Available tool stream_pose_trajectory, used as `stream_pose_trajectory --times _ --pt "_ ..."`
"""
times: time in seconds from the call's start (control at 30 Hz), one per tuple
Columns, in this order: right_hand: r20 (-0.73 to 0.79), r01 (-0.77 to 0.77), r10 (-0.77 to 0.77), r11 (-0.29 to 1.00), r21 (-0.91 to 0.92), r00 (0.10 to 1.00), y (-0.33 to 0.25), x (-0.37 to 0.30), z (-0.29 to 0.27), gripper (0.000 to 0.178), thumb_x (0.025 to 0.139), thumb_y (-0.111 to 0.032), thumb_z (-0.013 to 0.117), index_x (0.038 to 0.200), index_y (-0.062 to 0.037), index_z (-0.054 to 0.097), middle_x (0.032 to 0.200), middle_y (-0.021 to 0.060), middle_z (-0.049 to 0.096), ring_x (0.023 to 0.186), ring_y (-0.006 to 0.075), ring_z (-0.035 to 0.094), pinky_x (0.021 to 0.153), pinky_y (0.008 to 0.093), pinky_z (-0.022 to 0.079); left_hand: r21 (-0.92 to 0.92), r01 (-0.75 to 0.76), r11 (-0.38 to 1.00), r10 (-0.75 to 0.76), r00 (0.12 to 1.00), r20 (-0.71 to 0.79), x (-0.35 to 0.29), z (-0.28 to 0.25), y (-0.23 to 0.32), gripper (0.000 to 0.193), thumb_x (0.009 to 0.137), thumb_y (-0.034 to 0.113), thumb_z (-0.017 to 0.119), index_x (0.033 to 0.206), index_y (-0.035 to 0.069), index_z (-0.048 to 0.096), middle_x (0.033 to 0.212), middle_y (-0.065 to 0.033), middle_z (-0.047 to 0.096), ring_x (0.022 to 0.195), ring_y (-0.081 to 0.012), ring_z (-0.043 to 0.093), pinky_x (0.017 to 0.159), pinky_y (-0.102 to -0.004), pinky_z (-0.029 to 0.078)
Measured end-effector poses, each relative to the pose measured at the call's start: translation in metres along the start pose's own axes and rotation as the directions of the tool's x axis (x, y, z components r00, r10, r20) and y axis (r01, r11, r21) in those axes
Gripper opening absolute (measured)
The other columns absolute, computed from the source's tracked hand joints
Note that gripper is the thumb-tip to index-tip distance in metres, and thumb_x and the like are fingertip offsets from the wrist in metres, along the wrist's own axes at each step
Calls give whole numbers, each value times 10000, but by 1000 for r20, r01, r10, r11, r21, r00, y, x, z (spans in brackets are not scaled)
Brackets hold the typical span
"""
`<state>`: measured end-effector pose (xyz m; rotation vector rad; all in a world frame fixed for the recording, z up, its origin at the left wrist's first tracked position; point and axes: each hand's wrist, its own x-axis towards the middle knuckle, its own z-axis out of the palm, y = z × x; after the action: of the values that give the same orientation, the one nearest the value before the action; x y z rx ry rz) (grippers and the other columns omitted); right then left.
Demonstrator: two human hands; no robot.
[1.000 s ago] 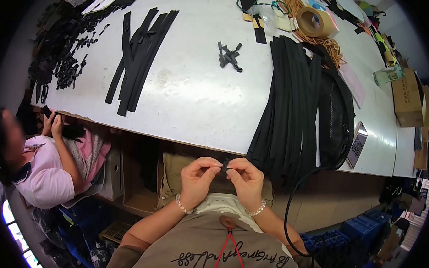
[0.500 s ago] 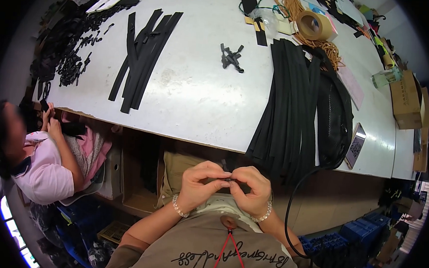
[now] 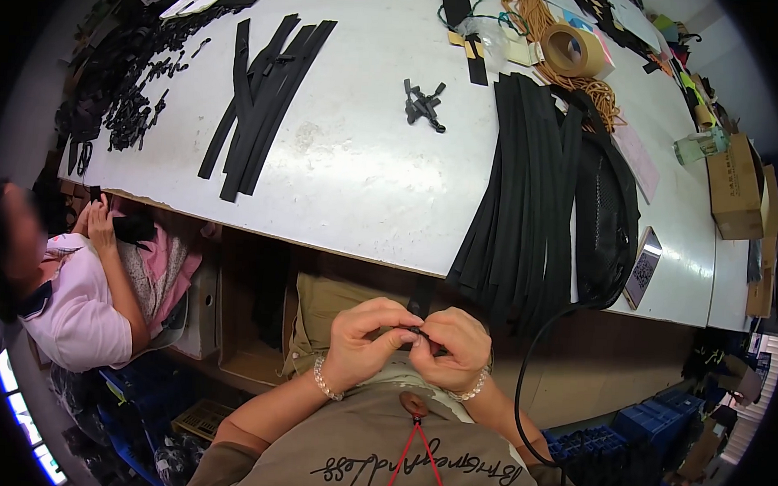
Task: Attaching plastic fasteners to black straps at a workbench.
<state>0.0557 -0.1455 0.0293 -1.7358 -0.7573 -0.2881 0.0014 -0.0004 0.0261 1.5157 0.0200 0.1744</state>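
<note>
In front of my chest, at the table's near edge, my two hands meet at the fingertips. My left hand (image 3: 369,338) pinches a narrow black strip (image 3: 419,298) whose far end points toward the table. My right hand (image 3: 454,346) grips the same strip from the other side, thumb and forefinger pressed together. A small dark piece shows between the fingertips, too covered to make out. Beyond them lie a bundle of long black zipper tapes (image 3: 522,188) and a little heap of black zipper pulls (image 3: 424,106).
More black zipper tapes (image 3: 269,107) lie left on the white table (image 3: 357,189), with many zipper pulls (image 3: 134,119) past them. A seated person (image 3: 87,295) works at the left. At right are a black bag (image 3: 607,209), a phone (image 3: 644,267), a tape roll (image 3: 575,51) and a black cable (image 3: 526,379).
More of the black strip now shows above my fingertips, and my right fingers have curled in slightly. The seated person's hands have shifted a little.
</note>
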Motion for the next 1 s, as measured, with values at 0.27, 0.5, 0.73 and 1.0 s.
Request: stream_pose_trajectory --times 0.27,0.5,0.73,1.0 --pt "52 137 -133 986 -93 990 4 4 -4 226 512 60 624 720 -26 598 626 52 514 468 197 478 442 281 377 42 -36 998 36 999 -9 1 3 5 186 731 -77 666 902 -4 675 814 -88 641 721 -147 603 610 -236 483" --pt "10 102 -102 991 -83 995 4 3 -1 219 543 48 646 747 -26 613 666 56 564 493 198 510 463 281 401 -26 -39 999 36 994 -98 -3 2 0 173 693 -96 690 846 -17 680 787 -104 652 699 -162 620 619 -245 493" --pt "83 7 -10 999 34 996 1 4 -8 180 582 30 628 757 -11 618 689 86 582 520 213 532 476 296 423 -71 -107 992 99 990 -100 -3 -3 -5 147 688 -112 677 802 -21 654 783 -108 656 708 -170 630 628 -251 502" --pt "104 202 -196 978 -56 975 0 4 -8 191 555 15 637 736 -22 589 675 55 533 489 204 503 454 291 402 -183 14 983 -20 999 -31 -8 1 0 161 735 -83 680 876 -33 622 870 -128 626 784 -172 611 672 -263 513"
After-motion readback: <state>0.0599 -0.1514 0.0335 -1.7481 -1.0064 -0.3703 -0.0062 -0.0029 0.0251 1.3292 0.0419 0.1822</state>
